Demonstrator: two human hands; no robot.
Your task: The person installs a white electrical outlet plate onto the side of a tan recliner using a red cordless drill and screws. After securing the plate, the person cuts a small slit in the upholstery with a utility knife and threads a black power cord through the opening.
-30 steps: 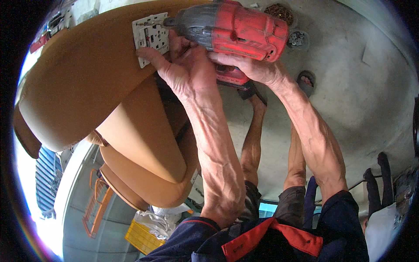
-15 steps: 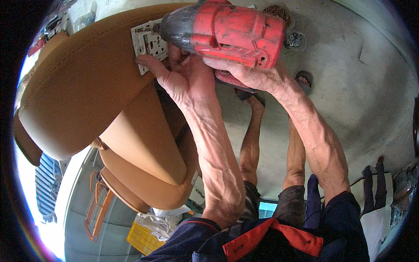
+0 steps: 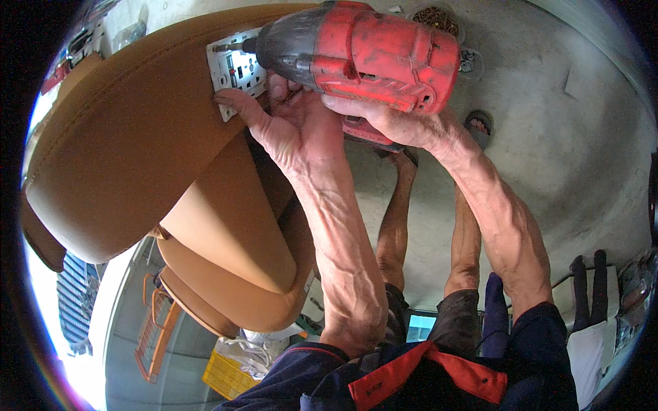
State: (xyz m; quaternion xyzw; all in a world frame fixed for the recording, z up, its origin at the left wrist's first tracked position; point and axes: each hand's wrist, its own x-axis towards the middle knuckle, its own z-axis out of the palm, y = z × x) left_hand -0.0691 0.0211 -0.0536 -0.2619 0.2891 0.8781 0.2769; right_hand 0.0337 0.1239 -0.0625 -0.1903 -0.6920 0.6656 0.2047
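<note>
My right hand (image 3: pixel 401 123) is wrapped round the grip of a red and black cordless impact driver (image 3: pixel 391 58). The driver lies level, nose pointing left, and its bit (image 3: pixel 229 47) reaches over the upper part of a white slotted plate (image 3: pixel 240 77). That plate rests on the edge of a brown upholstered seat piece (image 3: pixel 123 151). With the thumb pressed on the plate's lower end, my left hand (image 3: pixel 291 127) grips it palm up. The curled fingers of this hand are partly hidden below the driver's nose. Whether the bit tip touches a screw is too small to tell.
A bowl of brown screws (image 3: pixel 439 19) and a tub of small metal parts (image 3: pixel 470 61) stand on the concrete floor beyond the driver. My sandalled foot (image 3: pixel 478 125) is nearby. An orange metal frame (image 3: pixel 156 335) and a yellow crate (image 3: pixel 229 375) are at the lower left.
A bright light now falls on the white plate below the bit. The driver has shifted slightly right in view, with the bit showing more plainly. Both hands keep their holds.
</note>
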